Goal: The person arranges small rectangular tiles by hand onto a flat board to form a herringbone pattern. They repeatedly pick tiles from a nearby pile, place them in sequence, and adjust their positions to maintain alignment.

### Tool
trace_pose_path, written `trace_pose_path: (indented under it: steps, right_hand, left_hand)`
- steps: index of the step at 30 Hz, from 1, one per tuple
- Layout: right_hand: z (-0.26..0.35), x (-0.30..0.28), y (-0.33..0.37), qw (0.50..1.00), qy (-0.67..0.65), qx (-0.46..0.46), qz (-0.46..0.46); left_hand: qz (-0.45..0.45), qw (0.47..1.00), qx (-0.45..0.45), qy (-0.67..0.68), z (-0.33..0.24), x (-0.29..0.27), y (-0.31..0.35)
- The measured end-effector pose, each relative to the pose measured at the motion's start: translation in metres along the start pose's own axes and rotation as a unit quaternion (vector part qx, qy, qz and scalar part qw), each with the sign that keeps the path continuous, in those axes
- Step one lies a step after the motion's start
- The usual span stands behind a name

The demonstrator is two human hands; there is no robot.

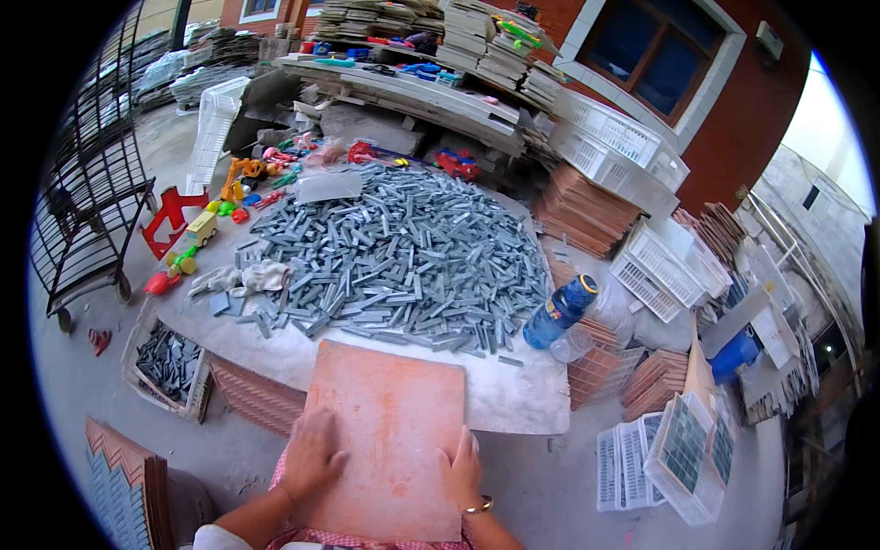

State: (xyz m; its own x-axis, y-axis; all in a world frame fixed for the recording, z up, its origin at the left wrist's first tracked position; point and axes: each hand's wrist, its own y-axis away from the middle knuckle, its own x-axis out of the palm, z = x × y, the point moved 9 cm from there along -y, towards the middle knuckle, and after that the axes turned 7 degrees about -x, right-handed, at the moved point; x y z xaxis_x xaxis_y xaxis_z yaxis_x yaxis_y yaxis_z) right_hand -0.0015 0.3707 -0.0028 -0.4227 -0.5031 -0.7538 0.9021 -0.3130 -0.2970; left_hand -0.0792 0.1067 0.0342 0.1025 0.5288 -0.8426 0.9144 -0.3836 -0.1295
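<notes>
A flat reddish-orange board (389, 412) lies across my lap, its far edge against the table. My left hand (314, 456) rests on the left part of the board, fingers lying flat and thumb apart. At the right edge, my right hand (461, 469) grips the board, thumb on top and fingers along the side. Just beyond the board, a large heap of small grey-blue tile strips (403, 252) covers the table (513, 403). A pale work glove (252, 277) lies left of the heap.
A blue bottle (561, 312) and a clear cup (573, 344) stand at the table's right. Toys, including a yellow truck (201, 228), line its left side. A crate of dark strips (197, 394) sits at left. White crates (642, 270) and stacked boards (587, 209) stand at right.
</notes>
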Motion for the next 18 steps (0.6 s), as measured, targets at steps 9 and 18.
trace_pose_path:
  steps: [9,18]
  right_hand:
    - [-0.078,0.081,0.036,0.757,-0.547,0.316,0.168]
    - [-0.059,0.072,0.031,0.736,-0.57,0.307,0.2]
  left_hand:
    - [-0.012,0.845,-0.29,0.45,0.135,0.05,-0.02]
    - [0.172,0.711,-0.302,0.612,0.095,0.056,-0.029]
